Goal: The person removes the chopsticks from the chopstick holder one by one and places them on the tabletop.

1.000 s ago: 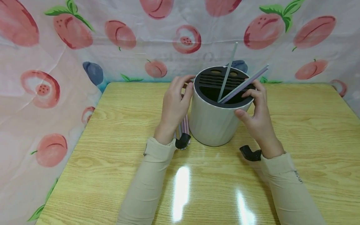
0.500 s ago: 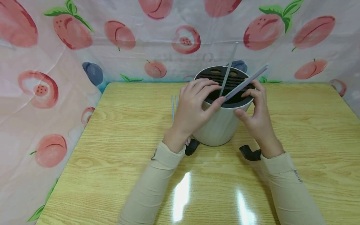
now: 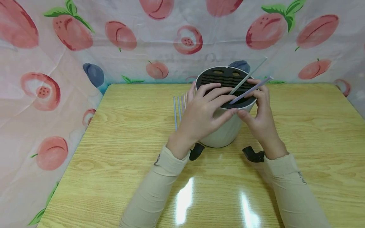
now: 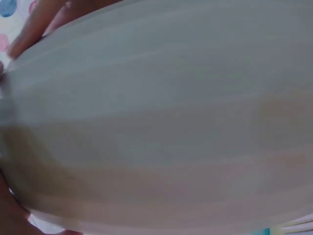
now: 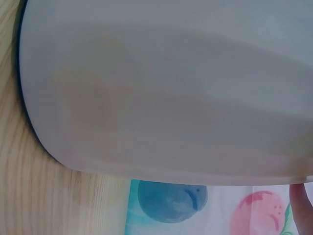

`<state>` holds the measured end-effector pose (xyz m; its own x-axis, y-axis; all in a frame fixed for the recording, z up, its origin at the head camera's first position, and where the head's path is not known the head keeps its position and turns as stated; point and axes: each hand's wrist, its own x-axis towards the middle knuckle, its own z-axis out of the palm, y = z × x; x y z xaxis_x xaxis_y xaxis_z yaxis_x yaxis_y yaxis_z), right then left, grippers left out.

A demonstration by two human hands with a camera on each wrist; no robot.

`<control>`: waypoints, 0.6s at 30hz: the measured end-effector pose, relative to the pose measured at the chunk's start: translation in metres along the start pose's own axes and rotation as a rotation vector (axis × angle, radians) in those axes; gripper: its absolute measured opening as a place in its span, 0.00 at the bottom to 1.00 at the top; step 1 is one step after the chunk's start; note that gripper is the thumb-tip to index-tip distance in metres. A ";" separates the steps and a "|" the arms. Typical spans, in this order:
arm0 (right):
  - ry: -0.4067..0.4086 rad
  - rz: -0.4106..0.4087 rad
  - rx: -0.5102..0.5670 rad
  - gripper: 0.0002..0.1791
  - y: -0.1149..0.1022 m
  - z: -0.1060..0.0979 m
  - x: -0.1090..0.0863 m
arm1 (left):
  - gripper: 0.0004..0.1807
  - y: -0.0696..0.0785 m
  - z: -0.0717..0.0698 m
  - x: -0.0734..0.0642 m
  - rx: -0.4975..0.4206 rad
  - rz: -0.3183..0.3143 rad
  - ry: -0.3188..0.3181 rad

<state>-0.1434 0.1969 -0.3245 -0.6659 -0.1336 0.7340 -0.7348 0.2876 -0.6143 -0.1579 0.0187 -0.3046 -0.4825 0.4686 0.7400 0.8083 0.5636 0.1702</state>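
Note:
An off-white cylindrical utensil holder [image 3: 220, 133] with a black top stands upright on the table; its top has slots, two round holes and a larger front opening. Leaning right out of that opening are a pale green stick [image 3: 246, 77] and a lilac stick [image 3: 251, 91], thin like chopsticks. My left hand [image 3: 201, 112] spreads over the front left rim, fingers reaching across the opening beside the sticks, thumb at the front wall. My right hand [image 3: 260, 118] grips the right rim, thumb outside, fingers over the edge. The holder's wall fills most of both wrist views.
Several thin blue, purple and pink sticks [image 3: 179, 109] lie on the wooden table [image 3: 122, 142] left of the holder, partly hidden by my left hand. A fruit-print cloth [image 3: 122, 34] hangs behind and left of the table. Black wrist pieces [image 3: 196, 152] stick out from both sleeves.
My left hand has moved right from the holder's left side to over its opening. The sticks' upper ends have shifted, the green one tilting farther right. The right hand and the holder stay put.

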 end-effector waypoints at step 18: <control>0.007 0.036 -0.023 0.39 -0.009 0.006 -0.007 | 0.10 -0.003 -0.011 -0.007 -0.222 -0.086 -0.002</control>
<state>-0.1332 0.1894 -0.3258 -0.6907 -0.1163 0.7137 -0.7072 0.3143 -0.6333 -0.1529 0.0061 -0.3033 -0.5532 0.4270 0.7153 0.8186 0.4378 0.3718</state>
